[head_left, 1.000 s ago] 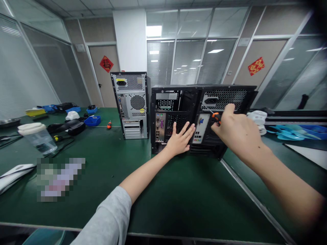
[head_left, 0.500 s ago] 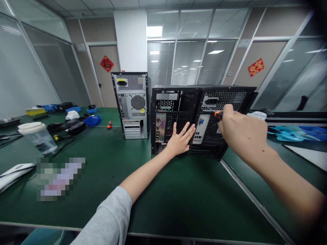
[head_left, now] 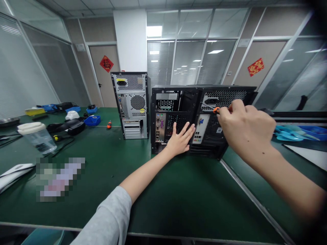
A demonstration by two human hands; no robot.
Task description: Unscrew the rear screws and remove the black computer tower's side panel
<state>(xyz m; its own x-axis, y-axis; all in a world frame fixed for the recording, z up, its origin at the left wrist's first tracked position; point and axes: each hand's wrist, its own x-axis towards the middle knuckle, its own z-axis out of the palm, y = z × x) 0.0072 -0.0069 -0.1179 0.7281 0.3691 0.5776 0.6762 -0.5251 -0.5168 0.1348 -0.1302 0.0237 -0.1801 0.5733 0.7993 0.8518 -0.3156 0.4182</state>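
A black computer case stands on the green table with its rear panel facing me. My left hand lies flat on that panel with the fingers spread. My right hand is closed round an orange-handled screwdriver. The thin shaft of the tool points left and up at the panel near the power-supply grille.
A silver and black computer case stands to the left. Blue trays, dark cables and a small orange screwdriver lie at the far left. A clear lidded cup sits near me on the left. Light blue parts lie on the right.
My right hand has risen with the screwdriver and turned, so the handle now sits higher against the panel. My left hand has stayed flat on the case.
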